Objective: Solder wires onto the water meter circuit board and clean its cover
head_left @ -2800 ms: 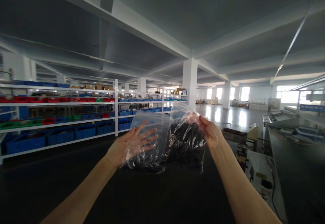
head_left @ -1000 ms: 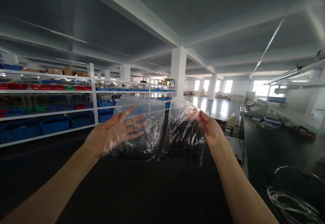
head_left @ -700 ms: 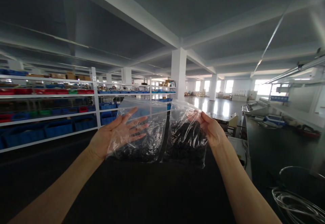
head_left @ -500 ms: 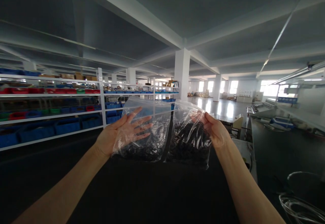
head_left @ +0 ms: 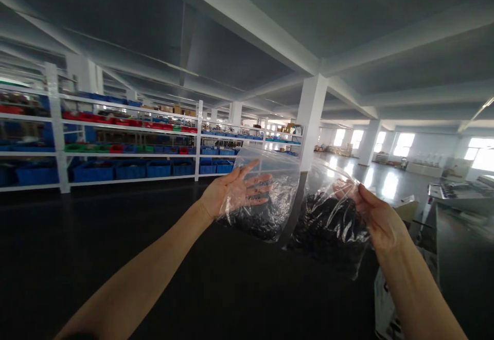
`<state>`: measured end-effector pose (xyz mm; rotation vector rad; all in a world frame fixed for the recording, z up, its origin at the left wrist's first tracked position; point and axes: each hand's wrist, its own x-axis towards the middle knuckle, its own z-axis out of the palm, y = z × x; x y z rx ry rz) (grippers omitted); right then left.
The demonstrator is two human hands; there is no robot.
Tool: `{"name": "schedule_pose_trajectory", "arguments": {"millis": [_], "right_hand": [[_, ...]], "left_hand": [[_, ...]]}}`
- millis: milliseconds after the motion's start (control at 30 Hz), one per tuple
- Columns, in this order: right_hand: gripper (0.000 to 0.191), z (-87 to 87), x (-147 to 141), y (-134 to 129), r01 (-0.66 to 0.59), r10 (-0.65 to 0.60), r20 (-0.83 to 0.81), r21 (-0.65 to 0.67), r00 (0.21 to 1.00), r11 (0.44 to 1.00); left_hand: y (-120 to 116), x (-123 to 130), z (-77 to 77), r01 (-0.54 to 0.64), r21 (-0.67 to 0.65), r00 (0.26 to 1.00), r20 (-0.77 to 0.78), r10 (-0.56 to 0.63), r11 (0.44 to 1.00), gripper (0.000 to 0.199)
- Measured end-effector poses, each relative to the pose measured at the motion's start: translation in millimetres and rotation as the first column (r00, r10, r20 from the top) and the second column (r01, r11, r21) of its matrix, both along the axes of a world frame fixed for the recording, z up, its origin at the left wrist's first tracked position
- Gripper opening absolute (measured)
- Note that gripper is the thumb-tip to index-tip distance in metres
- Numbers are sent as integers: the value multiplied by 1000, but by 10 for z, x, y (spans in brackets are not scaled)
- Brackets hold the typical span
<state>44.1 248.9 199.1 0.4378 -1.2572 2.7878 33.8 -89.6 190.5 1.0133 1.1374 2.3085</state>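
Two clear plastic bags with dark contents are held up side by side, a narrow gap between them. The left bag (head_left: 276,211) lies over the spread fingers of my left hand (head_left: 235,188), which holds it up from its left side; the fingers show through the plastic. My right hand (head_left: 370,209) grips the upper right of the right bag (head_left: 328,221) between thumb and fingers, some of them seen through the film. Dark contents sit mostly in the lower part of both bags. What the contents are cannot be made out.
White shelving (head_left: 131,179) with blue, red and green bins runs along the left. A white pillar (head_left: 312,119) stands behind the bags. At the right are a dark-topped bench (head_left: 463,247) and some equipment. Bright windows (head_left: 404,144) line the far wall.
The view has turned left, so shelves and pillar sit further right and more shelving shows. Both hands and the bags have shifted right in view, the right bag a little lower; both are still held.
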Motion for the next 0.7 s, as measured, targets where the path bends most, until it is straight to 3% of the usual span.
{"name": "schedule_pose_trajectory", "arguments": {"millis": [433, 700], "right_hand": [[29, 7, 4, -20, 84, -90, 91, 69, 992, 994], [29, 32, 24, -17, 83, -92, 115, 76, 989, 994]], "left_hand": [[-8, -32, 3, 30, 3, 1000, -6, -30, 1000, 51], [-7, -32, -4, -13, -5, 1000, 14, 13, 1000, 51]]}}
